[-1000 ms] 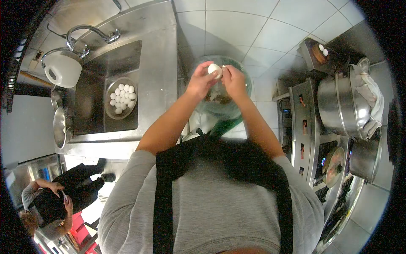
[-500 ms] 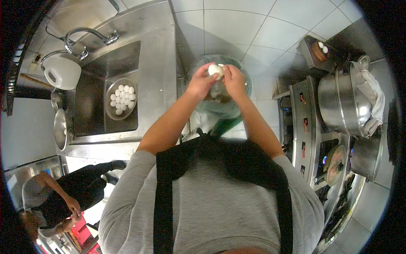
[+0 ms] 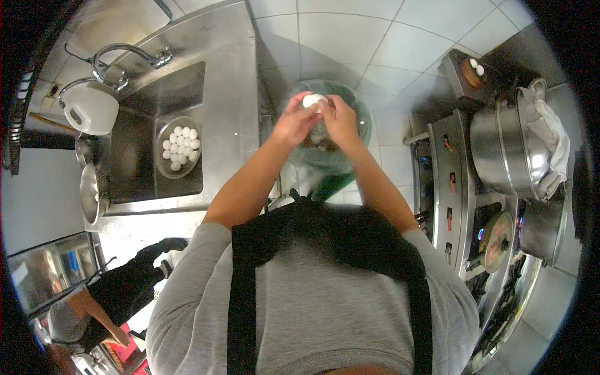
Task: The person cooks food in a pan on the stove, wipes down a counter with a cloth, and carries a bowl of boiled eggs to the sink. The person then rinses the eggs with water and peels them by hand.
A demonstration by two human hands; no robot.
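Note:
A white egg (image 3: 314, 102) is held between both of my hands above a bin (image 3: 364, 125) with a clear liner and some waste inside. My left hand (image 3: 295, 120) wraps the egg from the left. My right hand (image 3: 340, 122) presses its fingers and thumb on the egg's right side. Whether shell is still on the egg is too small to tell. To the left, a bowl (image 3: 163, 164) with several white eggs (image 3: 180, 145) sits in the steel sink (image 3: 134, 162).
A faucet (image 3: 128, 47), a white jug (image 3: 94, 109) and a metal bowl (image 3: 90, 195) are around the sink. At right stand a large steel pot (image 3: 490, 147), a lit stove and a covered pan (image 3: 498, 242). A co-worker (image 3: 119, 281) is at the lower left.
The egg has turned in my hands, and my right fingers have shifted left over it. The co-worker has moved slightly lower, with the arm now reaching downward.

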